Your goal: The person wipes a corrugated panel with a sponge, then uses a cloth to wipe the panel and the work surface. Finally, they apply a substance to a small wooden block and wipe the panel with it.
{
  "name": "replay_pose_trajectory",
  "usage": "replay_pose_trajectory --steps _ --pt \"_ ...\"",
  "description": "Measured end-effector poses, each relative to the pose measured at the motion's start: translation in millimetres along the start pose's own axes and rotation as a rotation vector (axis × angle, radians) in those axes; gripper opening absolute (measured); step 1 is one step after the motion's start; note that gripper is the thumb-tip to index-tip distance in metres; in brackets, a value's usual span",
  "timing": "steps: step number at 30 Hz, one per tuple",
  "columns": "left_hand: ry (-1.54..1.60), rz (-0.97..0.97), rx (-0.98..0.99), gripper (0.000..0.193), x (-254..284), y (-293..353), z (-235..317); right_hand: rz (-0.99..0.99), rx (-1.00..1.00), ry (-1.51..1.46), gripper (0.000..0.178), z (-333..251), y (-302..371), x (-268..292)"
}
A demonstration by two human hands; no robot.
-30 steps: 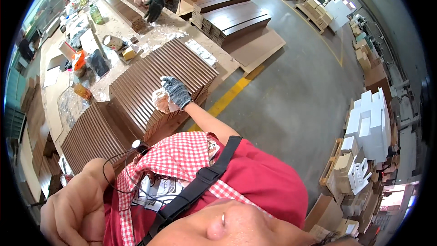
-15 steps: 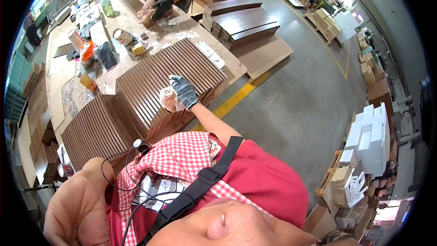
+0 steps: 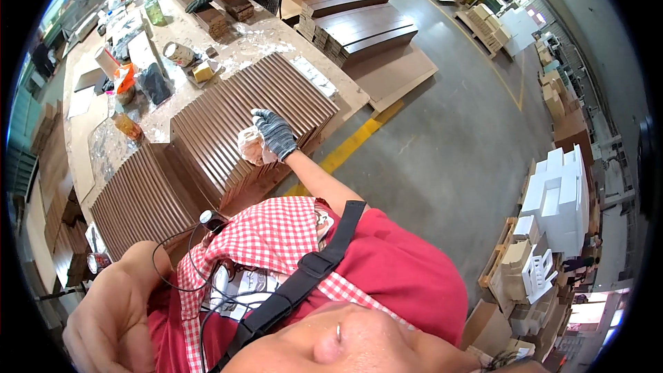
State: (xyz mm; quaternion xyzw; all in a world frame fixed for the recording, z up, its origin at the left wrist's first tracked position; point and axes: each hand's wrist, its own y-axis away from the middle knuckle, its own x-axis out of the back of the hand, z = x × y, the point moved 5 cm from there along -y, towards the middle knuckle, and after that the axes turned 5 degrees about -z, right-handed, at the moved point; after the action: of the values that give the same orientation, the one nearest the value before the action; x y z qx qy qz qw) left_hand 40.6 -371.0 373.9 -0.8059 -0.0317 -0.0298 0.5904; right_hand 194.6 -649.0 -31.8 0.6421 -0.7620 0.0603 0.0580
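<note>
My right hand [image 3: 276, 135], in a grey striped knit glove, presses a crumpled white cloth [image 3: 254, 146] onto a row of brown wooden strips [image 3: 255, 97]. Its fingers are bent over the cloth. The strips lie side by side with rounded edges up. A second row of brown strips [image 3: 141, 197] sits nearer, at the left. My left hand [image 3: 114, 311] is bare and raised close to the camera at the lower left, away from the strips. Its fingers are partly cut off and blurred, and I see nothing in it.
Across the table a co-worker's dark-gloved hand [image 3: 202, 0] rests on brown boards. A jar of amber liquid [image 3: 128, 126], a yellow sponge [image 3: 203, 72], a can [image 3: 178, 54] and a green bottle [image 3: 155, 11] stand on the table. Stacked boards [image 3: 366, 27] lie beyond its right edge.
The co-worker's gloved hand has moved left along the boards, uncovering a small stack of pieces. My left hand has turned and shifted slightly. My right hand stays on the cloth; the whole view has shifted a little.
</note>
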Motion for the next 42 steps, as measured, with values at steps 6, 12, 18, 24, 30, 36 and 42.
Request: replay_pose_trajectory --steps 6,12,18,24,30,36,42 --pt "0.281 -0.019 0.297 0.032 -3 -13 -3 -0.016 0.029 0.064 0.031 6 -2 2" --pt "0.056 -0.006 0.171 0.032 -18 -21 0 -0.011 0.038 -0.054 0.031 5 -1 2" --pt "0.048 -0.061 0.225 0.032 -34 -21 2 -0.024 0.017 -0.048 0.031 -2 2 3" --pt "-0.967 0.061 0.031 0.024 -63 -11 50 -0.048 0.041 -0.075 0.028 -8 4 1" --pt "-1.513 0.492 0.480 0.032 -31 68 113 -0.104 -0.018 -0.276 0.029 4 3 -1" --pt "-2.236 0.237 0.991 0.029 -35 124 169 -0.132 -0.037 -0.129 0.031 -11 -10 9" --pt "-2.116 0.487 1.691 0.034 36 228 247 0.028 0.342 -0.187 0.028 -49 -11 7"
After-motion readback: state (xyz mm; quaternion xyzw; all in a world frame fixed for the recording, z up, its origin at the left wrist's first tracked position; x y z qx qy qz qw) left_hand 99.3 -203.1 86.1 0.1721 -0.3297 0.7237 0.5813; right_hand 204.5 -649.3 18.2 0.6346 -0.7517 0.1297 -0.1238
